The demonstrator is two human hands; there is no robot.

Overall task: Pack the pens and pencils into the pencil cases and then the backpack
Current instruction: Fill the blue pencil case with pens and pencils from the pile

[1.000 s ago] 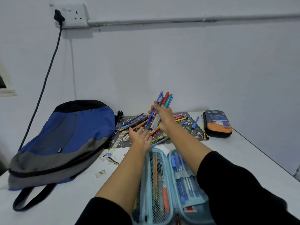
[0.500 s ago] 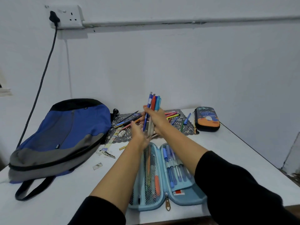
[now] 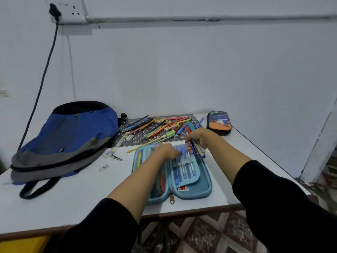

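Loading pens: right grip (image 3: pixel 198 138) clenches a pen bundle (image 3: pixel 200 152) over the open pencil case (image 3: pixel 202 190) on the surface (image 3: pixel 73 198), left grip (image 3: pixel 164 152) flat-fingered on its flap (image 3: pixel 186 173). Best to feed one pen per loop, flap pinned.

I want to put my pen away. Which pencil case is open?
The light blue pencil case, the near one: it lies unzipped and spread flat, pens showing inside. The dark case with orange, farther right, is closed.

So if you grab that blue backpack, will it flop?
Probably floppy: the backpack lies slumped on the table. It looks fairly flat, so likely light. Its strap sprawls loosely and would probably dangle.
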